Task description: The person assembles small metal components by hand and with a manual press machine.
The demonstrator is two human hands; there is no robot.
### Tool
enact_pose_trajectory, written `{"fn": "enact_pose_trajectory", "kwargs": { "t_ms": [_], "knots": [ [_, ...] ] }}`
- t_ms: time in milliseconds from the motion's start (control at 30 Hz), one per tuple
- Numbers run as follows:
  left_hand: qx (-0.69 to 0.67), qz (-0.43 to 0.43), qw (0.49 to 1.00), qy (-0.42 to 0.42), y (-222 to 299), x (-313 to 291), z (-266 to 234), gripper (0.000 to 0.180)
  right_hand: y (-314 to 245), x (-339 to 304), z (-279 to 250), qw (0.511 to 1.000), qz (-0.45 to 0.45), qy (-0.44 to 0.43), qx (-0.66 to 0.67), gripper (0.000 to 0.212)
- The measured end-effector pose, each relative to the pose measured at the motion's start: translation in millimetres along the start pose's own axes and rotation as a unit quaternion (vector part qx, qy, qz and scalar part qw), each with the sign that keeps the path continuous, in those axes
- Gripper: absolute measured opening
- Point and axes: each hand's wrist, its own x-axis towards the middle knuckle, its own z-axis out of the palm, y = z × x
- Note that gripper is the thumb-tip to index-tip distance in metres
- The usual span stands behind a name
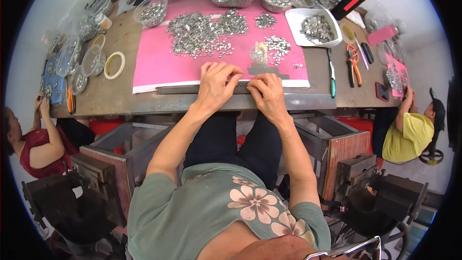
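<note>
A long dark metal bar [179, 89] lies along the front edge of a pink sheet [153, 62]. Over the bar, my left hand [215, 85] is closed, thumb and fingers pinched together. Just to its right, my right hand [269, 95] is pinched too, its fingertips at the same bar. Whatever the fingertips hold is too small to make out. A short row of little pieces [243, 84] seems to sit on the bar between the hands. Beyond them, a big pile of small silvery metal parts [195, 33] spreads over the sheet, with a smaller pile [277, 45] to the right.
Plastic tubs of metal parts stand behind, among them a rectangular tub [233, 1]. At right are a white tray [293, 24], a green-handled tool [332, 79], orange-handled pliers [354, 65] and a dark bottle [352, 1]. Tape [114, 65] lies left. Co-workers sit at both sides.
</note>
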Motion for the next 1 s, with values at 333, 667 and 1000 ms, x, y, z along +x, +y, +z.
{"fn": "enact_pose_trajectory", "kwargs": {
  "t_ms": [333,667,1000],
  "knots": [
    [0.066,0.059,0.995,0.035,7.1,-13.9,21.2,0.015,27.8,-12.0,-15.2,0.994,0.009,0.096,-0.058,0.020],
    [0.069,0.070,0.994,0.058,8.1,-16.1,23.3,0.020,103.4,-0.9,-44.9,0.963,0.170,0.088,-0.191,0.015],
    [-0.014,0.095,0.995,0.035,6.8,-11.9,18.9,0.012,101.4,3.7,-54.2,0.963,0.133,0.046,-0.231,0.008]
  ]
}}
